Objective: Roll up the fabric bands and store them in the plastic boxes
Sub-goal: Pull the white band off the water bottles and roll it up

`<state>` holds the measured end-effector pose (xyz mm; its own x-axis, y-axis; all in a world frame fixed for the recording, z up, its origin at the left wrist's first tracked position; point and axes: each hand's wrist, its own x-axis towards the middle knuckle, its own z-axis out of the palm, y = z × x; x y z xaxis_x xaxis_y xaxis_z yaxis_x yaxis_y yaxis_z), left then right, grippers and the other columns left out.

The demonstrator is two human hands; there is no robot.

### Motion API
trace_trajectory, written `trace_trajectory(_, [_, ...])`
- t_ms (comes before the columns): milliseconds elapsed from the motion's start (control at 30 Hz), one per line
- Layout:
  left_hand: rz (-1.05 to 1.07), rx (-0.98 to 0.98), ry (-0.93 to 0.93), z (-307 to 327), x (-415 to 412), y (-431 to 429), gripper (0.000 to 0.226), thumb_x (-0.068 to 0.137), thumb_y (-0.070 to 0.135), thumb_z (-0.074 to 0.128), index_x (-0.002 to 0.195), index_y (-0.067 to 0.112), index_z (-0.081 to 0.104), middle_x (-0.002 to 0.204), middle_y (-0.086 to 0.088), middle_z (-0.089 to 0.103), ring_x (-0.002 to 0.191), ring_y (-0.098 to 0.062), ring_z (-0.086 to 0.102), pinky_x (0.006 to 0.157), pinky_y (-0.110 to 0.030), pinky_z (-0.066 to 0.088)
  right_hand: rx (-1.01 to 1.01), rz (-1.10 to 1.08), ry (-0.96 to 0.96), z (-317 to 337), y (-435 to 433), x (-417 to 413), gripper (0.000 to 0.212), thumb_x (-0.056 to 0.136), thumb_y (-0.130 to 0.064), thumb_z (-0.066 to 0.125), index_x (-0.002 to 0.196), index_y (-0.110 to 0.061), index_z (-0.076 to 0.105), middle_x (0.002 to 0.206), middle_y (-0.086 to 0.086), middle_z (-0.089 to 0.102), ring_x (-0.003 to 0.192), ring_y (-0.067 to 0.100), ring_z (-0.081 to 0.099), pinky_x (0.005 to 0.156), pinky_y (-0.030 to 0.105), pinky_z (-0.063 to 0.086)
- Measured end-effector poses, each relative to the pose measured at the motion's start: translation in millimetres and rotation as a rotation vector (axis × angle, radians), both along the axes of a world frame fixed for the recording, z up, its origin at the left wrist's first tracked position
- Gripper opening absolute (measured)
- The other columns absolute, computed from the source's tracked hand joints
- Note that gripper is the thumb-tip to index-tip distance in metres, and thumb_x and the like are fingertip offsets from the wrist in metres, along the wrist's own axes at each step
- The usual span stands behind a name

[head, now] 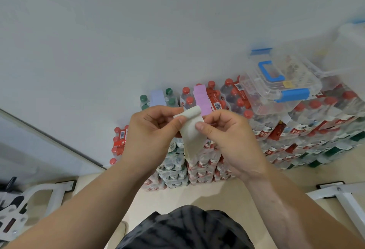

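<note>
A cream fabric band (192,136) hangs between both hands, its top end curled into a small roll. My left hand (152,136) pinches the roll's left side with thumb and fingers. My right hand (229,138) pinches its right side, thumb on the front. A pink band (201,98) and a pale blue band (157,97) lie on top of the stacked bottle packs behind. A clear plastic box (276,88) with blue handle and clips sits on the packs at right. Another clear box (351,45) stands farther right, blurred.
Shrink-wrapped packs of water bottles (296,130) with red and green caps are stacked against a white wall (138,31). White metal frame legs (339,193) stand at lower right, and other equipment (23,205) at lower left on the beige floor.
</note>
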<state>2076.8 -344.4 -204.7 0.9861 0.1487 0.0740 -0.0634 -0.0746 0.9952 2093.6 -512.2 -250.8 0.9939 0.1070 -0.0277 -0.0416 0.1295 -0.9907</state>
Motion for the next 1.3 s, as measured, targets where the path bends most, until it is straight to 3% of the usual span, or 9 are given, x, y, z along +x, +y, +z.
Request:
trace_trajectory(267, [0.034,-0.091,0.042,-4.3,0.1,-1.3,0.015,0.089,-0.004,0.068,0.087,0.008,0.075,0.074,-0.010,0.076,0.066,-0.023,0.073,0.063,-0.030,0.060,-0.009,0.090,0.072,3.3,-5.1,0.7,0.022,0.097,-0.015,0.064,0.077,-0.021,0.058,0.071,0.015,0.051,0.069,0.021,0.040,0.062,0.032,0.034])
trace_trajectory(433, [0.070,-0.020,0.016,-12.4,-2.9,-0.8,0.025,0.086,-0.002,0.073,0.080,0.021,0.079,0.071,-0.008,0.073,0.065,-0.020,0.070,0.066,-0.032,0.058,0.003,0.083,0.065,1.5,-2.8,0.8,0.018,0.090,-0.009,0.073,0.081,-0.019,0.061,0.073,0.025,0.064,0.070,0.025,0.051,0.069,0.038,0.043])
trace_trajectory(533, [0.075,0.098,-0.005,-15.7,-3.8,0.6,0.027,0.084,0.000,0.076,0.081,0.026,0.079,0.074,-0.003,0.076,0.068,-0.020,0.072,0.068,-0.038,0.061,-0.016,0.081,0.086,-0.2,-1.0,0.8,0.027,0.088,-0.010,0.075,0.109,-0.025,0.067,0.080,0.010,0.077,0.081,0.027,0.070,0.085,0.046,0.055])
trace_trajectory(633, [0.084,0.180,-0.025,-19.4,-4.3,1.9,0.030,0.083,0.002,0.078,0.080,0.032,0.078,0.076,0.001,0.077,0.070,-0.023,0.073,0.070,-0.043,0.063,-0.012,0.057,0.093,2.1,-1.8,1.4,0.031,0.088,-0.011,0.075,0.116,-0.022,0.071,0.085,0.014,0.078,0.101,0.035,0.071,0.104,0.054,0.050])
trace_trajectory(767, [0.063,0.356,-0.143,-28.2,-4.4,1.4,0.032,0.082,0.002,0.079,0.086,0.034,0.076,0.082,0.009,0.076,0.075,-0.011,0.072,0.069,-0.026,0.057,0.005,0.028,0.099,2.0,-2.8,2.4,0.022,0.090,-0.010,0.071,0.112,-0.016,0.074,0.087,0.010,0.079,0.103,0.028,0.072,0.101,0.046,0.053])
trace_trajectory(933, [-0.001,0.571,-0.388,-34.0,2.1,0.3,0.011,0.080,0.004,0.079,0.087,0.013,0.079,0.085,0.007,0.073,0.081,-0.006,0.070,0.073,-0.014,0.055,0.052,0.007,0.102,2.9,-5.5,4.3,0.024,0.084,-0.019,0.076,0.107,-0.012,0.074,0.078,-0.003,0.078,0.071,-0.001,0.067,0.064,0.013,0.048])
trace_trajectory(1033, [-0.022,0.614,-0.456,-36.9,6.2,-1.7,0.006,0.080,0.004,0.080,0.084,0.007,0.079,0.082,-0.001,0.073,0.078,-0.006,0.068,0.071,-0.008,0.051,0.024,-0.030,0.096,-2.1,-2.8,8.3,0.026,0.081,-0.023,0.078,0.104,-0.011,0.074,0.086,0.008,0.079,0.088,0.021,0.074,0.086,0.037,0.057])
trace_trajectory(1133, [-0.092,0.464,-0.354,-35.6,8.9,3.2,0.005,0.082,0.008,0.078,0.084,0.013,0.079,0.081,0.001,0.073,0.077,-0.011,0.069,0.070,-0.016,0.053,0.028,-0.037,0.110,-5.6,0.4,12.5,0.016,0.089,-0.011,0.073,0.105,-0.011,0.074,0.091,0.012,0.078,0.091,0.029,0.074,0.094,0.046,0.056])
trace_trajectory(1300, [-0.135,-0.245,0.199,-28.9,17.4,17.4,0.032,0.074,0.016,0.075,0.105,0.014,0.075,0.087,-0.019,0.074,0.073,-0.031,0.070,0.068,-0.037,0.059,0.066,0.023,0.084,-3.3,9.9,19.8,0.017,0.092,-0.003,0.066,0.104,-0.013,0.071,0.084,0.001,0.077,0.081,0.012,0.068,0.075,0.023,0.055])
